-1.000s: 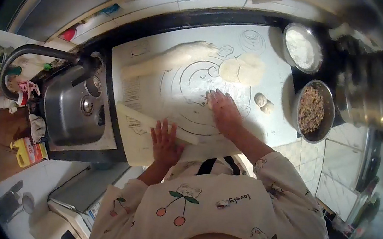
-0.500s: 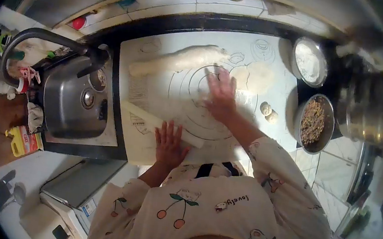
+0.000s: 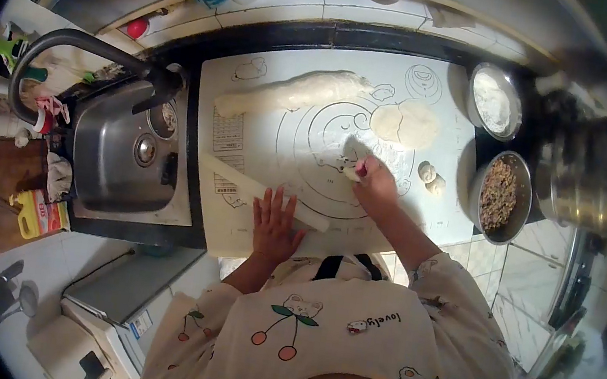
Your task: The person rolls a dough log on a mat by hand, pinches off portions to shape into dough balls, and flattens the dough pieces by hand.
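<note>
My left hand (image 3: 275, 230) lies with its fingers spread over a pale rolling pin (image 3: 236, 177) near the mat's front edge. My right hand (image 3: 378, 190) is closed in a pinch at the middle of the printed white mat (image 3: 249, 136); a small piece of dough (image 3: 354, 174) shows at its fingertips. A long roll of dough (image 3: 293, 94) stretches across the back of the mat. Right of it lie flat, overlapping dough rounds (image 3: 406, 123). Two small dough lumps (image 3: 431, 177) sit to the right of my right hand.
Beside the mat on the right stand a metal bowl of white flour (image 3: 494, 101) and a metal bowl of chopped filling (image 3: 500, 197). A steel sink (image 3: 105, 156) with a black faucet (image 3: 70, 36) is on the left. A stacked metal steamer (image 3: 597, 171) stands far right.
My right hand has drawn back towards me from the mat's centre, going from spread fingers to a pinch on a small dough piece. My left hand stays by the rolling pin.
</note>
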A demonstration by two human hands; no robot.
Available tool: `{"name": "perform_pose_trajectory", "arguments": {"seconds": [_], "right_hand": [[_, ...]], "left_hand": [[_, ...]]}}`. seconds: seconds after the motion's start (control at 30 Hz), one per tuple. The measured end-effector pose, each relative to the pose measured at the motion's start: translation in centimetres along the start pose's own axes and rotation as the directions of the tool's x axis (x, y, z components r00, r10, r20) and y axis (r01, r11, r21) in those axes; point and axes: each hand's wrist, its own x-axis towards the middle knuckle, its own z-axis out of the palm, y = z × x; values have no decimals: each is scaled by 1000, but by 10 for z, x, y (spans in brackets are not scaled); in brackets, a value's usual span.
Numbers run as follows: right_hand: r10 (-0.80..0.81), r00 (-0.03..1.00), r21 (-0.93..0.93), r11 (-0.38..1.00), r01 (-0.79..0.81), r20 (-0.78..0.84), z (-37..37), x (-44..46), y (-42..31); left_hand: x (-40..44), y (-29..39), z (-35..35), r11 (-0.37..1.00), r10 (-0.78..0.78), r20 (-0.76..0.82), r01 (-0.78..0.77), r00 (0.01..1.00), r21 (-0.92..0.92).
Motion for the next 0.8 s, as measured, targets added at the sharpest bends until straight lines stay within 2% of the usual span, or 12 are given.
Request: {"name": "perform_pose_trajectory", "arguments": {"seconds": [0.03,0.1,0.2,0.3,0.37,0.4,0.43,0.47,0.57,0.63,0.73,0.8], "right_hand": [[-177,981,-106,980,169,-73,5,1,8],[-519,841,-339,827,449,-153,17,1,27],[-532,841,-144,844,516,-103,14,-16,24],[-350,873,-177,935,306,-339,11,-7,16],[-363,911,-27,931,365,-195,25,0,24],[-379,918,51,921,387,-121,29,3,27],[-358,934,-18,934,357,-9,32,-1,31],[-337,940,-29,941,336,-61,32,-5,24],[-296,940,-44,955,293,-168,27,-16,7],[-290,941,-42,957,288,-173,19,-26,-1],[-333,942,-469,837,282,-28,14,-28,-3],[-369,930,-488,812,321,-2,19,-26,10]], "left_hand": [[0,0,-1,1000,-4,7,4,1000,1],[-1,1,-2,1000,-15,24,15,1000,-2],[1,1,-2,1000,-19,15,19,1000,10],[-1,-2,5,995,8,-47,-3,999,104],[9,-10,7,977,68,-91,-48,994,205],[14,-12,2,980,88,-49,-78,995,182],[19,-14,-4,982,104,-9,-101,995,158],[24,-15,-10,983,119,33,-123,992,134],[47,-12,-7,965,264,-47,-264,963,7],[72,11,-10,980,194,21,-193,981,-38],[92,37,2,992,127,33,-127,991,-19],[103,42,0,995,87,-26,-86,996,45]]}}
